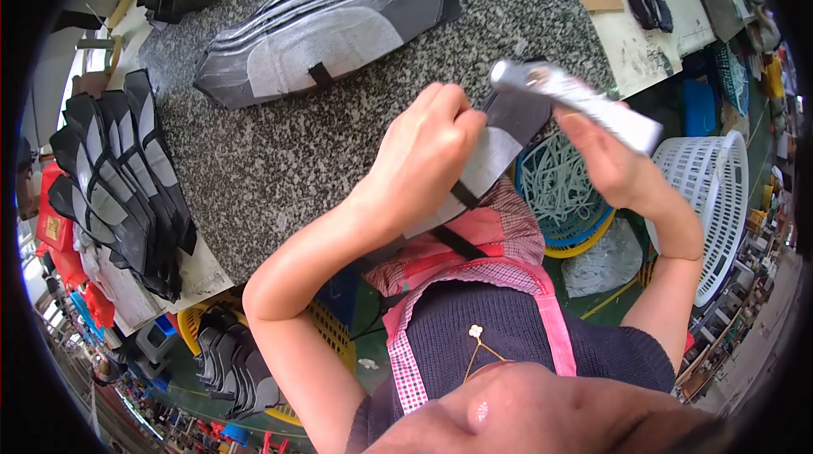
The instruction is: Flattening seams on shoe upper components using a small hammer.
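A black and grey cut panel [495,157] with a short black strap lies slanted at the table's near edge, against my apron. My left hand [432,145] is closed at the panel's far left side, its fingers curled and thumb pressed in; the fingertips are partly hidden. Over the panel's far right end, my right hand [605,153] grips a shiny metal hammer [584,105], raised and smeared by motion. Farther back on the table lies a stack of similar panels [326,47], overlapping, the top one with a light grey middle and a black tab.
The speckled stone table [229,174] spreads ahead. More panels [127,174] fan out at its left edge; others [233,361] fill a yellow basket below. To the right stand a basket of pale strips [555,179] and a white plastic basket [711,200].
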The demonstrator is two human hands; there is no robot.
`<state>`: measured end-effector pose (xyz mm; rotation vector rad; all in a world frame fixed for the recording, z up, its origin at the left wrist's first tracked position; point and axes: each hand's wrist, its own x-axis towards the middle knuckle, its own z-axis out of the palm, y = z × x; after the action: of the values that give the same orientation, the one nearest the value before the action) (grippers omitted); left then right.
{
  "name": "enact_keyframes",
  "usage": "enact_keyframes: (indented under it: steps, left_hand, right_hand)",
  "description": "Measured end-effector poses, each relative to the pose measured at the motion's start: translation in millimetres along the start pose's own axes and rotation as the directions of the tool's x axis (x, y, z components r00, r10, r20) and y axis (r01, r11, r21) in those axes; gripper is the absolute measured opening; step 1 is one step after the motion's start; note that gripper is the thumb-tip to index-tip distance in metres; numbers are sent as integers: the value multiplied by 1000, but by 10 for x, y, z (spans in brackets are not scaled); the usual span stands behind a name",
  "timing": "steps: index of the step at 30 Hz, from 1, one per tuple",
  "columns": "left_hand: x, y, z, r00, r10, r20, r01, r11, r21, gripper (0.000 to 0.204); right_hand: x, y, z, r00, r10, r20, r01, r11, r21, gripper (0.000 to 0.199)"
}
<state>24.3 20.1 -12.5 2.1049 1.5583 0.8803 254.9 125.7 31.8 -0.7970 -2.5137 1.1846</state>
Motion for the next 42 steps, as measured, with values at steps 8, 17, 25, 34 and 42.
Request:
enact_keyframes:
  steps: [8, 17, 25, 34, 42]
  left_hand:
    - [-9, 53, -179, 911, -397, 107, 410, 856, -314, 20]
    - [-109, 220, -58, 995, -89, 49, 85, 993, 81, 36]
    - [-158, 177, -56, 998, -52, 44, 45, 990, 135, 29]
    - [-416, 222, -76, 967, -245, -67, 240, 968, -76, 25]
    - [-451, 261, -28, 999, -42, -2, 42, 985, 166, 39]
  right_hand:
    - [75, 55, 47, 998, 53, -20, -53, 999, -8, 21]
    - [125, -150, -155, 992, 23, 124, -30, 998, 54, 26]
    - [93, -142, 19, 992, 33, 120, -39, 998, 51, 20]
    - [203, -117, -26, 973, 63, 223, -66, 998, 5, 18]
    - [81, -148, 74, 983, -10, 183, -3, 997, 76, 14]
